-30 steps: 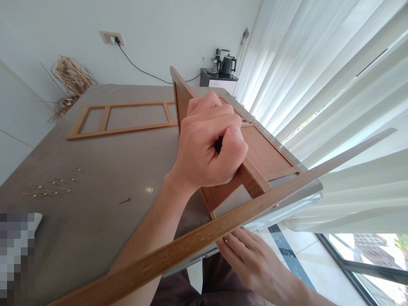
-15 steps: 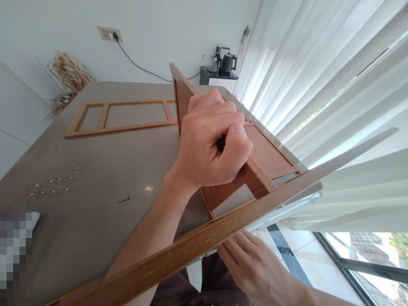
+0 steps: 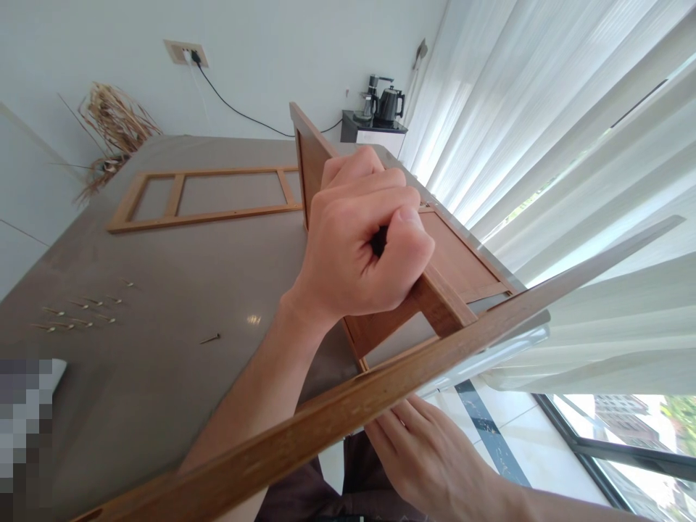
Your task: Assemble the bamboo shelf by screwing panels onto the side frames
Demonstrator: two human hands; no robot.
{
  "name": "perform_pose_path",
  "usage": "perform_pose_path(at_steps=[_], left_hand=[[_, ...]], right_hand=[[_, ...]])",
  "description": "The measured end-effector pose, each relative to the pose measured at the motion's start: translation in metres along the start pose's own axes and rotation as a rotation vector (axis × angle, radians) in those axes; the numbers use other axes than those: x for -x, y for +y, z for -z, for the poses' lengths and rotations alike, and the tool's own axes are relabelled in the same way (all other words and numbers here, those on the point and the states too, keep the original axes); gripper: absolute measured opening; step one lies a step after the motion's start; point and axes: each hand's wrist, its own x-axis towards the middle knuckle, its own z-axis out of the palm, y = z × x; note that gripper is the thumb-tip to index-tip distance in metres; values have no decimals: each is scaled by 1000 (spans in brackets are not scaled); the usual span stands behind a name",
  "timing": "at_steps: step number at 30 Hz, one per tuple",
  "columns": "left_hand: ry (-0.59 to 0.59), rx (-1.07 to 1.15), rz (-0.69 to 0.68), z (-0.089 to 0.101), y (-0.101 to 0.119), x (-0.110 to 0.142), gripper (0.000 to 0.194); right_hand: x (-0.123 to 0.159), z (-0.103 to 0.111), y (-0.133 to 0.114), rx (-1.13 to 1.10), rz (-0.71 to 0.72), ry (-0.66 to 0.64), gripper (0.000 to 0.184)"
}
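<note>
My left hand (image 3: 362, 246) is closed in a fist over a crossbar of a brown wooden frame assembly (image 3: 457, 261) that stands on the right end of the grey table (image 3: 179, 290); something dark shows inside the fist. My right hand (image 3: 429, 457) is under the near wooden rail (image 3: 337, 413), fingers together and pressed up against its underside at the table's edge; whether it holds anything is hidden. An upright wooden panel (image 3: 309, 159) rises behind my left hand.
A flat wooden ladder-like frame (image 3: 201, 196) lies at the far side of the table. Several small screws (image 3: 81, 312) lie at the left, one loose screw (image 3: 209, 338) nearer. Dried grass (image 3: 112, 138), a kettle (image 3: 390, 105) on a stand, and white curtains (image 3: 544, 130) surround.
My right hand has slid a little left and down along the underside of the near rail. The left fist has barely moved.
</note>
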Motion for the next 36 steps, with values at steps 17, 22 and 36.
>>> perform_pose_path(at_steps=[17, 22, 36], left_hand=[[-51, 36, 2, 3, -1, 0, 31], [-59, 22, 75, 3, 3, 0, 31], [14, 70, 24, -1, -5, 1, 36]], right_hand=[[23, -6, 21, -244, -168, 49, 27], [25, -5, 19, -160, -157, 7, 24], [13, 1, 34, -175, -113, 116, 28]])
